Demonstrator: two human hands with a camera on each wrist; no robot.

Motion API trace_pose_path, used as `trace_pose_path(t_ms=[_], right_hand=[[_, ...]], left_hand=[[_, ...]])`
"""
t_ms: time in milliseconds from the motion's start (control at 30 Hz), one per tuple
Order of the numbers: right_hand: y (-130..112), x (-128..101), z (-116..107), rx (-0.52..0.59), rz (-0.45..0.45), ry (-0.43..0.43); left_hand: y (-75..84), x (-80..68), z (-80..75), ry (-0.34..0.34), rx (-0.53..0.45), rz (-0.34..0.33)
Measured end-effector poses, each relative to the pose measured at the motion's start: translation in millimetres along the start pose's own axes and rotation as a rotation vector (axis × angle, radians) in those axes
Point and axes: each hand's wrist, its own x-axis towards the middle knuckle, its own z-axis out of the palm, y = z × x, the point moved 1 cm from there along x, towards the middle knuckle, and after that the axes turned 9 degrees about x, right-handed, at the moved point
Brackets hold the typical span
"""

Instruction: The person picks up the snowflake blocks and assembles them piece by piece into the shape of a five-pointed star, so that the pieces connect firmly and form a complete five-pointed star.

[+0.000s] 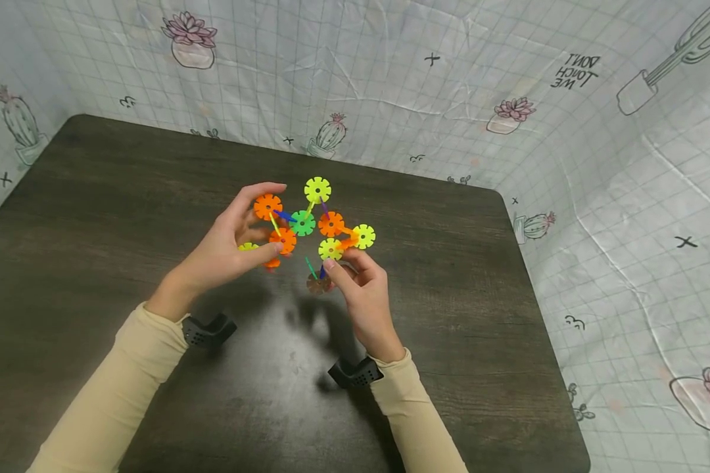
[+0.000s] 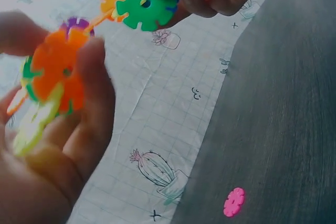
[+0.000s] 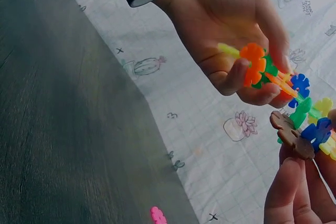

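Both hands hold one chain of notched plastic snowflake discs, linked edge to edge, above the dark table. My left hand (image 1: 221, 246) grips the left end, thumb on an orange disc (image 1: 283, 241), with a second orange disc (image 1: 268, 207) close to its raised index finger. A green disc (image 1: 302, 223) and a lime disc (image 1: 317, 190) link across the middle. On the right, my right hand (image 1: 367, 292) pinches the lower part by a lime disc (image 1: 330, 249). A brown disc (image 3: 294, 137) is at that hand's fingertips in the right wrist view. Its fingers partly hide the joints.
A loose pink disc (image 2: 234, 202) lies on the dark wooden table (image 1: 461, 302). White cloth (image 1: 384, 79) with cactus drawings hangs behind the table and along its sides. A black band (image 1: 210, 330) is on the left wrist, another (image 1: 356, 373) on the right.
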Motion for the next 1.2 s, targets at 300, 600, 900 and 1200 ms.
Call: trace_pose_path(t_ms=[300,600,900,1200], right_hand=[[0.0,-0.9,1.4,0.009,0.019,-0.011],[1.9,-2.9,9.2,0.022,0.038,-0.013],[3.9,-3.0,14.9,0.032,0.043,-0.010],[2.6,-3.6,15.3,0.051,0.038,-0.013]], left_hand=[[1.6,3.1,5.8,0.109,0.019,-0.073],[2.7,2.3,9.3,0.161,-0.015,-0.036],[0.8,1.3,10.0,0.178,-0.022,-0.022],[0.3,0.5,11.8,0.232,0.000,-0.006]])
